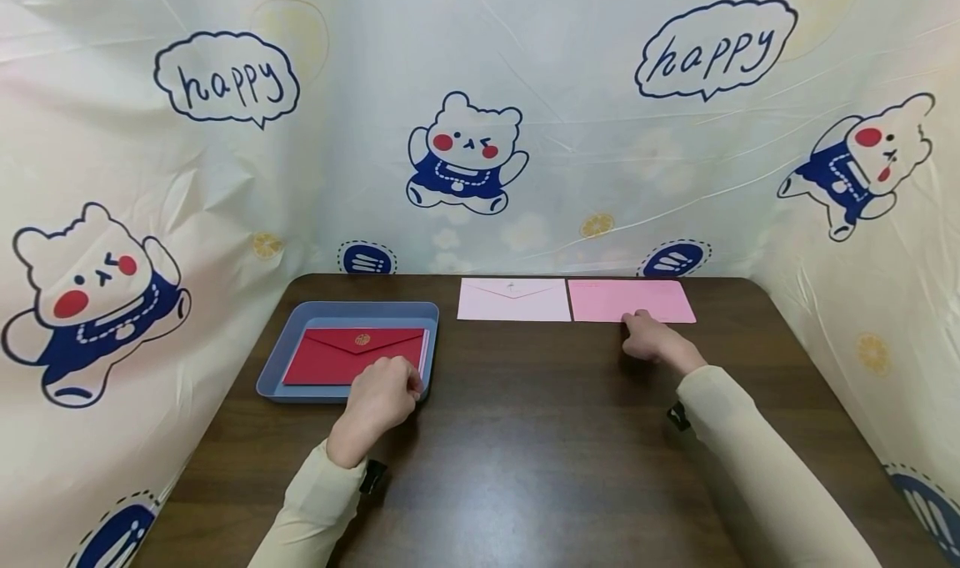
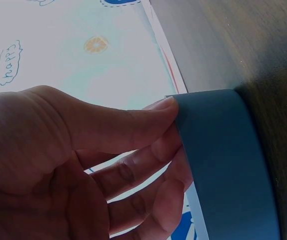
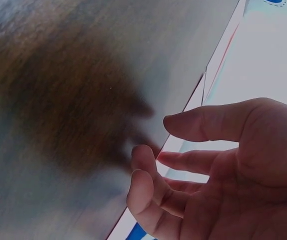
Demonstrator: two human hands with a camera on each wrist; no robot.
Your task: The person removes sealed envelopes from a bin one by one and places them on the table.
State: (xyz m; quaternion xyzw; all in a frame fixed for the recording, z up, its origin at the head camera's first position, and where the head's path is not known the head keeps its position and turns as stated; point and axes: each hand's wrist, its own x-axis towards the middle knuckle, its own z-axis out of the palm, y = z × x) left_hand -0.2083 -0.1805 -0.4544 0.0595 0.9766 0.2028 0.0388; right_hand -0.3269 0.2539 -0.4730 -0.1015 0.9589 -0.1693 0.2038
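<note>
A blue-grey tray [image 1: 272, 368] stands at the left of the table, with a red envelope [image 1: 330, 359] on top of a paler sheet or envelope inside it. My left hand [image 1: 378, 397] is at the tray's front right corner. In the left wrist view its thumb and fingers pinch the tray's rim [image 2: 218, 150], the fingertips partly hidden behind the wall. My right hand [image 1: 651, 337] touches or hovers at the near edge of a plain pink envelope [image 1: 600, 297]. Its fingers [image 3: 143, 192] are loosely bent, thumb apart, nothing between them. Left of that lies a pale pink envelope [image 1: 487, 305], flap side up.
The dark wooden table [image 1: 517, 459] extends towards me between the forearms. A patterned cloth curtain [image 1: 585, 159] with bears and "happy" bubbles closes off the back and both sides.
</note>
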